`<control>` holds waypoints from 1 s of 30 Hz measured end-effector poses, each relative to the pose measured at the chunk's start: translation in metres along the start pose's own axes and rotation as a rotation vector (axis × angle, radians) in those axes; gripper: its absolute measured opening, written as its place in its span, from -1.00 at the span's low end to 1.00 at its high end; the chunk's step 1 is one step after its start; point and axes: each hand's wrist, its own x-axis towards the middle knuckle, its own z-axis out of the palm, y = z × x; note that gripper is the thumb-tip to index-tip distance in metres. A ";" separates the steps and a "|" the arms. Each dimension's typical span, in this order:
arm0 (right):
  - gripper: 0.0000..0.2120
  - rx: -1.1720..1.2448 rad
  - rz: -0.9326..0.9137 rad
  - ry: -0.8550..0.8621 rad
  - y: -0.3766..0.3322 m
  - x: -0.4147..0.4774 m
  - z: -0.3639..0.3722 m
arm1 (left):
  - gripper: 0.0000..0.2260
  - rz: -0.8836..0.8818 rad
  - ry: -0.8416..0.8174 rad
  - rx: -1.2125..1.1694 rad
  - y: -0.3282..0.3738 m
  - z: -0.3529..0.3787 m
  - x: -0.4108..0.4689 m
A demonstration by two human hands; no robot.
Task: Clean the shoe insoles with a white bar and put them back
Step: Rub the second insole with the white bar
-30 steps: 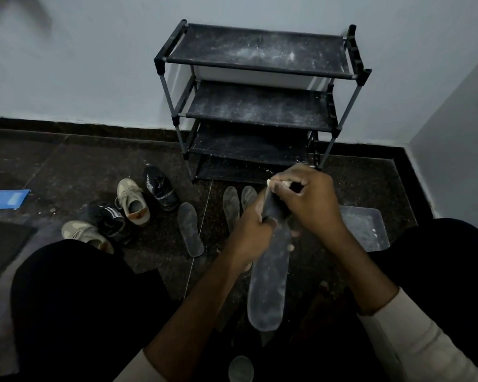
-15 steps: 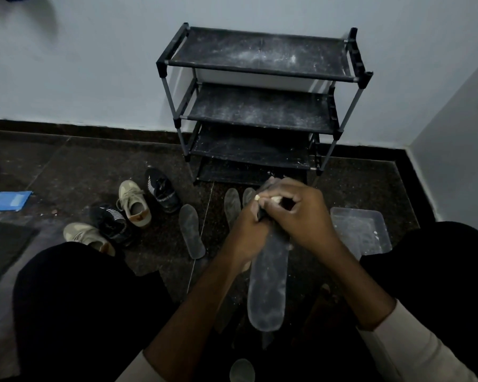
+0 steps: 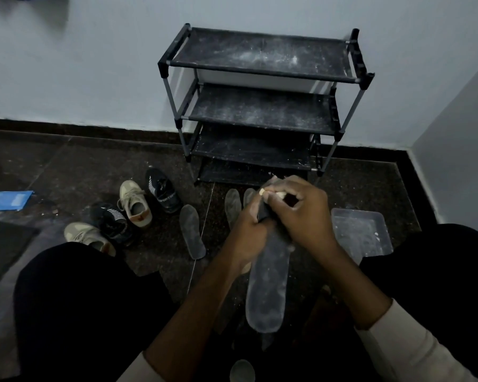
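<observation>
A long grey insole (image 3: 268, 288) hangs between my knees, dusted with white. My left hand (image 3: 249, 230) grips its upper end from the left. My right hand (image 3: 301, 213) is curled round a small white bar (image 3: 271, 192) and presses it against the top of that insole. Three more insoles lie on the dark floor: one (image 3: 192, 231) left of my hands and two (image 3: 232, 204) partly hidden behind them. Two beige shoes (image 3: 134, 206) and two black shoes (image 3: 163, 190) sit further left.
A black four-tier shoe rack (image 3: 260, 106), dusted white, stands against the wall ahead. A clear plastic tray (image 3: 362, 232) lies on the floor to the right. A blue sheet (image 3: 7, 199) lies far left. My dark-clothed knees flank the insole.
My right hand with the bar has slid a little down and back along the top of the insole. The left hand keeps its grip in the same place.
</observation>
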 end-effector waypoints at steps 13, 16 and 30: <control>-0.95 0.020 0.136 0.161 0.013 0.014 -0.009 | -0.35 -0.088 -0.061 -0.115 0.008 0.007 -0.007; -0.95 0.050 0.207 0.190 0.019 0.016 -0.011 | -0.30 -0.033 -0.081 -0.057 0.009 0.009 -0.006; -0.92 0.104 0.276 0.130 0.020 0.011 -0.017 | -0.50 -0.175 0.132 -0.231 0.006 -0.003 0.004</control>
